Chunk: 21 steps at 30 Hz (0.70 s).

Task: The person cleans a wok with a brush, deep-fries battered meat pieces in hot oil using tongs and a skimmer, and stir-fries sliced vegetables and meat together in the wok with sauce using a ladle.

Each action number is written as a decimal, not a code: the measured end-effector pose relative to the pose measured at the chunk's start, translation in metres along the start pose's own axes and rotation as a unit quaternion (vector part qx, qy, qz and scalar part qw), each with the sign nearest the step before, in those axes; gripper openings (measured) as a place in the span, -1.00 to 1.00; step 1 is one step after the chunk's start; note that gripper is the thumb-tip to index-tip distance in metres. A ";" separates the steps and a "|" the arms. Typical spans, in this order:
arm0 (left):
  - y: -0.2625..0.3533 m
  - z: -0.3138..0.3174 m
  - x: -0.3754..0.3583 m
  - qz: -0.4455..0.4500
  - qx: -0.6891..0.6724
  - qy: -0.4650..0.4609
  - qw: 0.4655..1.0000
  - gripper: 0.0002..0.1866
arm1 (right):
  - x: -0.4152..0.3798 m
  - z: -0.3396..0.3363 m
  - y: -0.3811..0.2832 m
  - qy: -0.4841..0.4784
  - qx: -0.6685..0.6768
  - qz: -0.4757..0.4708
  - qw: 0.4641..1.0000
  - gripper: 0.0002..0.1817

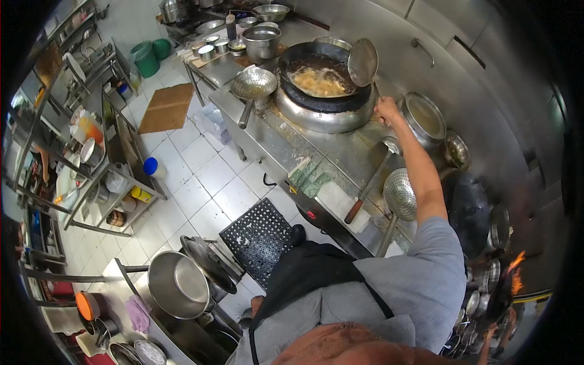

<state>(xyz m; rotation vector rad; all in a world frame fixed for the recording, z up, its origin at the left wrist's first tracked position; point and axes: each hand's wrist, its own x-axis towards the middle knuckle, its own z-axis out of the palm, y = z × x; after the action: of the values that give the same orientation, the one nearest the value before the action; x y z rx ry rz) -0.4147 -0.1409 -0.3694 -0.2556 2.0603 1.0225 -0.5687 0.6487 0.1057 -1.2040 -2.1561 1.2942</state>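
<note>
My right hand (pixel 385 110) reaches forward and is closed on the handle of a round metal skimmer (pixel 363 61). The skimmer's head is tilted up over the far right rim of a black wok (pixel 298 53). Pale golden food (pixel 319 82) is frying in oil inside the wok, which sits in a steel burner ring (pixel 322 115). Of my left hand I see only a small patch of skin (pixel 256 302) beside my black apron, and its fingers are hidden.
A perforated strainer (pixel 254 84) rests left of the wok. A brown-handled ladle (pixel 370 184) and another skimmer (pixel 399 194) lie on the steel counter. Flames (pixel 516 274) burn at far right. A big steel pot (pixel 178 283) stands lower left, with a black floor mat (pixel 260 234) nearby.
</note>
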 end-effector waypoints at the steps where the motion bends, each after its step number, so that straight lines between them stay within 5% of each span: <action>1: 0.010 -0.003 0.011 0.011 -0.008 0.000 1.000 -0.74 | -0.002 -0.004 -0.006 -0.028 0.000 0.030 0.999 -0.75; 5: 0.058 -0.021 0.061 0.012 -0.109 0.005 0.994 -0.74 | 0.007 0.003 -0.023 -0.127 0.136 0.156 0.970 -0.84; 7: 0.164 -0.046 0.012 0.022 -0.035 0.080 0.996 -0.77 | 0.012 0.014 -0.019 -0.158 0.253 0.198 0.934 -0.90; 10: 0.155 -0.050 0.089 0.111 -0.091 0.053 0.988 -0.75 | 0.008 0.030 -0.016 -0.216 0.393 0.225 0.865 -0.88; 14: 0.236 -0.053 0.070 0.052 -0.110 0.046 0.991 -0.72 | 0.014 0.055 -0.001 -0.258 0.529 0.264 0.764 -0.79; 18: 0.241 -0.047 0.087 0.045 -0.173 0.013 0.984 -0.73 | 0.025 0.095 0.017 -0.293 0.564 0.238 0.735 -0.93; 21: 0.233 -0.056 0.087 0.162 0.046 -0.017 0.986 -0.72 | 0.004 0.102 0.013 -0.318 0.537 0.208 0.753 -0.94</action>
<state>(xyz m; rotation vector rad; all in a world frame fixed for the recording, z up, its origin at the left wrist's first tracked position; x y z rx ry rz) -0.6174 -0.0166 -0.2793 0.1491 2.1552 1.1098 -0.6314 0.5988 0.0409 -0.7406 -0.9152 2.8628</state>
